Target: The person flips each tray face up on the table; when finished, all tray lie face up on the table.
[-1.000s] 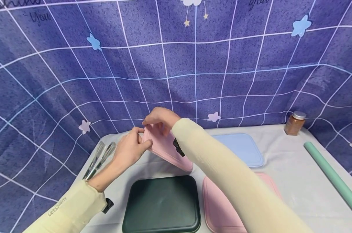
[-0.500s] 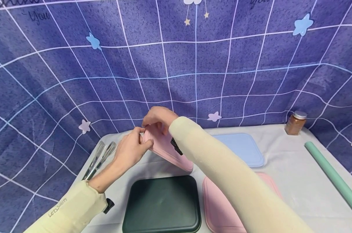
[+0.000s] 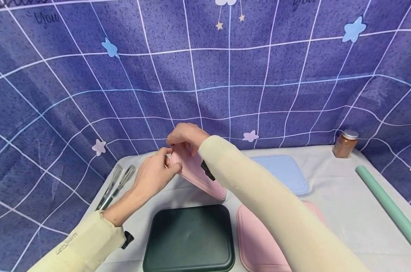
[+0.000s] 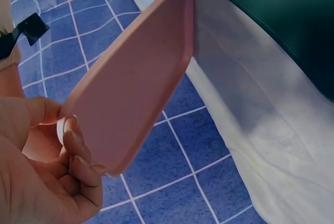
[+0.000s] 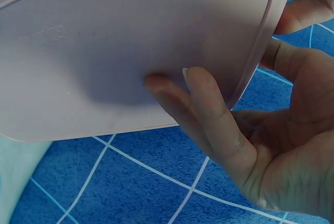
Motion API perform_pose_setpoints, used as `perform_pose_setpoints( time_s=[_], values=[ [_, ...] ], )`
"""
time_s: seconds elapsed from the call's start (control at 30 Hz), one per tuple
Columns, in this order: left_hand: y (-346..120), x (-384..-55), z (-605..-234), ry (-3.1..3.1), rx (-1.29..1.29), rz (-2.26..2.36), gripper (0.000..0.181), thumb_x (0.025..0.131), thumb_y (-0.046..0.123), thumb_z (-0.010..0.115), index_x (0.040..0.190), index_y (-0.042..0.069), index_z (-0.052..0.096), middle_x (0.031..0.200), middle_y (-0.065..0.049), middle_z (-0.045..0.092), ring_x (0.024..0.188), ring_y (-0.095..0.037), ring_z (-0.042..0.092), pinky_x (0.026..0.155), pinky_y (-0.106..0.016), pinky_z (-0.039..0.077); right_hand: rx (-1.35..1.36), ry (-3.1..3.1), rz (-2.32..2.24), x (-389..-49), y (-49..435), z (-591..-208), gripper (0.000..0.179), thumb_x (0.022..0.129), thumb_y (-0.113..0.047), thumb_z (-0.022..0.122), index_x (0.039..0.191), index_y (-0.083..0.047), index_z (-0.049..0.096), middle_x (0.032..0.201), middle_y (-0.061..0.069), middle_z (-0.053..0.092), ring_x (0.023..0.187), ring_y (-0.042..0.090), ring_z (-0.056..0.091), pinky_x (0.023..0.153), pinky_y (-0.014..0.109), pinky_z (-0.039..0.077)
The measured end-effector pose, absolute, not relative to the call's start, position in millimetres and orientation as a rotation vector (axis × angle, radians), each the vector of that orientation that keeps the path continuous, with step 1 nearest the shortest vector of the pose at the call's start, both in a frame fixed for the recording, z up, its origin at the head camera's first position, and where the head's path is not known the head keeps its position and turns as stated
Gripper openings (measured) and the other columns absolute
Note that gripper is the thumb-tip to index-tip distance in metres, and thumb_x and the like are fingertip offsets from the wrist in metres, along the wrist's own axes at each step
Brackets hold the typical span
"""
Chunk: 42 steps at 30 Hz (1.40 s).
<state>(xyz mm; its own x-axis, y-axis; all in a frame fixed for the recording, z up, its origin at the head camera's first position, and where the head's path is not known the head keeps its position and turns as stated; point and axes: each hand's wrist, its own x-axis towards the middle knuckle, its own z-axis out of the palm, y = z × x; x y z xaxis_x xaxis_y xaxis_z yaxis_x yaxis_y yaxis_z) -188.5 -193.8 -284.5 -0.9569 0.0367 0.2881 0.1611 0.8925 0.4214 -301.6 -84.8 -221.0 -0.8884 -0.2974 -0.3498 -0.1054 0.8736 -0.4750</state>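
A pink rectangular lid (image 3: 202, 175) with a raised rim is held tilted above the white cloth, its lower right corner low near the table. My left hand (image 3: 154, 172) pinches its left edge between thumb and fingers, which the left wrist view shows with the lid's rimmed side (image 4: 130, 78). At the upper left corner my right hand (image 3: 188, 136) grips the edge; in the right wrist view two of its fingers lie against the lid's face (image 5: 104, 41). The right forearm hides part of the lid in the head view.
A dark green lidded container (image 3: 193, 238) stands in front, with a pink one (image 3: 260, 238) beside it, partly behind the right sleeve. A blue one (image 3: 281, 172) lies farther back. Metal tongs (image 3: 118, 185) are at left; a jar (image 3: 345, 143) and green roll (image 3: 389, 209) at right.
My left hand and the lid's left end have shifted slightly to the right. Both hands keep their hold on the lid; everything else stays put.
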Motion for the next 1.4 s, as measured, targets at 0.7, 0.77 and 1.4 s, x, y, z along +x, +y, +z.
perform_pose_setpoints(
  time_s=[0.7, 0.77, 1.4],
  values=[
    [-205, -193, -289, -2.905, -0.566, -1.309, 0.088, 0.092, 0.025, 0.071, 0.161, 0.012, 0.018, 0.094, -0.005, 0.069, 0.078, -0.017, 0.064, 0.068, -0.026, 0.049, -0.408, 2.442, -0.778, -306, -40, -207, 0.03, 0.094, -0.021, 0.054, 0.117, -0.002, 0.056, 0.107, 0.018, 0.06, 0.083, 0.03, 0.071, 0.07, 0.033, 0.057],
    [-208, -196, -292, -2.92, -0.557, -1.369, 0.087, 0.093, 0.026, 0.07, 0.161, 0.012, 0.018, 0.095, -0.005, 0.068, 0.079, -0.018, 0.063, 0.068, -0.026, 0.048, -0.439, 2.433, -0.772, -307, -33, -206, 0.024, 0.093, -0.018, 0.055, 0.11, -0.002, 0.058, 0.104, 0.016, 0.061, 0.084, 0.028, 0.07, 0.069, 0.031, 0.054],
    [-228, -206, -320, -3.105, -0.348, -1.41, 0.073, 0.098, 0.03, 0.061, 0.159, 0.009, 0.027, 0.1, -0.006, 0.067, 0.088, -0.022, 0.066, 0.073, -0.031, 0.048, -0.344, 2.416, -0.91, -318, 59, -194, 0.072, 0.094, -0.017, 0.048, 0.16, -0.011, 0.02, 0.123, 0.026, 0.054, 0.082, 0.034, 0.072, 0.074, 0.042, 0.062]
  ],
)
